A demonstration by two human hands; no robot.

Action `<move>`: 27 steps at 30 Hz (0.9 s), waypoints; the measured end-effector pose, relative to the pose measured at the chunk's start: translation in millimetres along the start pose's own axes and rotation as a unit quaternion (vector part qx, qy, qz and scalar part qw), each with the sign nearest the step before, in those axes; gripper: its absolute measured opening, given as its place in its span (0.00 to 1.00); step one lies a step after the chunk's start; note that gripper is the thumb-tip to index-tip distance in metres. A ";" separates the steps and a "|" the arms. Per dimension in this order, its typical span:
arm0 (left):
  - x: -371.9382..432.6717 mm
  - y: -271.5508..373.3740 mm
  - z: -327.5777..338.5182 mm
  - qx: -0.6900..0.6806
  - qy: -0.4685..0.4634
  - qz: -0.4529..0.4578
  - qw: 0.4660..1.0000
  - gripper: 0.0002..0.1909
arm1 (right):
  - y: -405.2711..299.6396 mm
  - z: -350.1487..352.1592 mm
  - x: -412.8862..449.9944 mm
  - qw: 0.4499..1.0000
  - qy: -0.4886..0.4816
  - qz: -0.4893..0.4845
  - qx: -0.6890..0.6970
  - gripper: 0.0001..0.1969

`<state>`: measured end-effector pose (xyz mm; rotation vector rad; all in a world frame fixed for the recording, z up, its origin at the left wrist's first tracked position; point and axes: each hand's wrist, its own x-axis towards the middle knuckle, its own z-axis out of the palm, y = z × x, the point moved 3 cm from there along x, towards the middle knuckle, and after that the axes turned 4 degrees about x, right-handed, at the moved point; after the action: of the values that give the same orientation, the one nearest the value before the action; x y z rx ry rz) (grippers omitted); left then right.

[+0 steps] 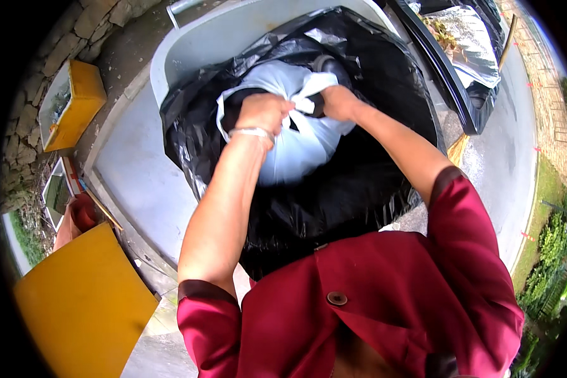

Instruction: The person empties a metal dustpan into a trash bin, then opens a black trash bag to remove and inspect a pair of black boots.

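A full, pale blue-white plastic bag (297, 153) sits over a large bin lined with a black plastic bin liner (382, 189). My left hand (262, 111), with a bracelet at its wrist, grips the gathered top of the pale bag. On the other side my right hand (340, 101) holds a pulled-out white end of the same bag. Between the hands the plastic is bunched, and I cannot tell whether it is knotted. A dark rounded object (330, 66) shows just behind the bag. The grey rim (158, 71) of the bin stands bare at the upper left.
Another black-lined container (482, 113) at the upper right holds silvery sheeting (475, 42) and dry leaves. Yellow boxes, one a tilted open-looking box (80, 104) and one a broad panel (85, 302), stand at left. A stone wall (61, 52) and a kerb (118, 108) border the pavement.
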<state>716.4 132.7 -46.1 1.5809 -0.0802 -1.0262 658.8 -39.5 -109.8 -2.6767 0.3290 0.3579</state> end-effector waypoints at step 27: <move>-16.0 42.3 -39.2 0.787 0.307 0.215 0.490 0.41 | 42.9 -97.2 44.2 0.881 0.166 0.001 -0.442 0.22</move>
<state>751.6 158.7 -5.3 3.1903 -1.1366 0.5048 707.5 -127.2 -53.4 -3.6559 0.3163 0.0216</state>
